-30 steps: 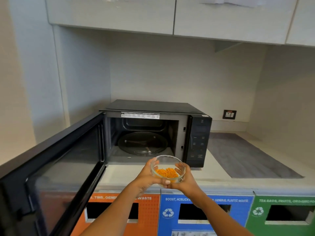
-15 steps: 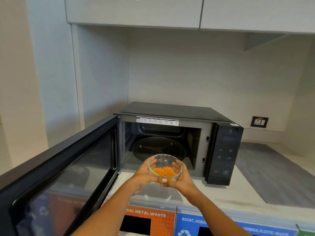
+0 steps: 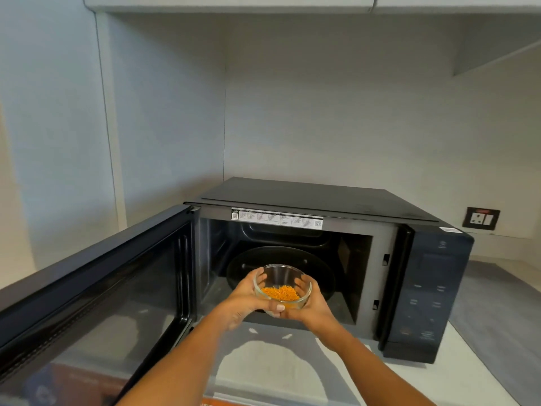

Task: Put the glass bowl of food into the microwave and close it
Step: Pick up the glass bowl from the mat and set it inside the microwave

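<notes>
We cupped the glass bowl (image 3: 282,284) of orange food level at the microwave (image 3: 322,259) mouth, left hand (image 3: 244,300) and right hand (image 3: 310,307) wrapped around it, door (image 3: 96,291) swung wide for entry.

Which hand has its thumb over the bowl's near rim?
The left hand: its thumb lies across the near side of the glass bowl. The right hand cups the other side.
</notes>
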